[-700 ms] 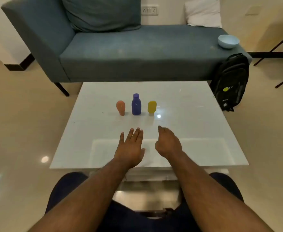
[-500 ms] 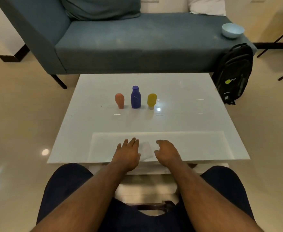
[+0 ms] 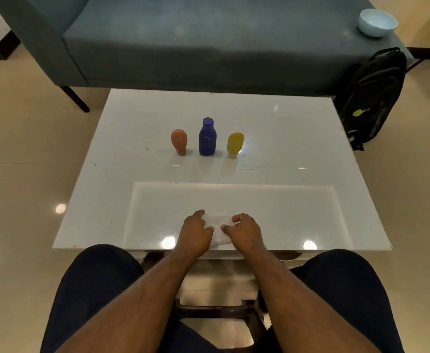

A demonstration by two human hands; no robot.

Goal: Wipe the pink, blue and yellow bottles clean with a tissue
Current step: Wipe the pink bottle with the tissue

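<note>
Three bottles stand in a row at the middle of the white table (image 3: 285,154): a pink bottle (image 3: 179,141) on the left, a taller blue bottle (image 3: 207,137) in the centre, a yellow bottle (image 3: 235,144) on the right. Near the table's front edge lies a white tissue (image 3: 219,226). My left hand (image 3: 196,231) and my right hand (image 3: 244,231) sit on either side of it, fingers curled onto its edges. Most of the tissue is hidden under the hands.
A blue-grey sofa (image 3: 208,44) stands behind the table, with a pale blue bowl (image 3: 377,22) on its right end. A black backpack (image 3: 374,95) leans against the sofa at the right. My knees sit under the table's front edge.
Both hands have drawn back from mid-table to the front edge and closed their fingers onto the tissue. The view has tilted further down. The bottles have not moved.
</note>
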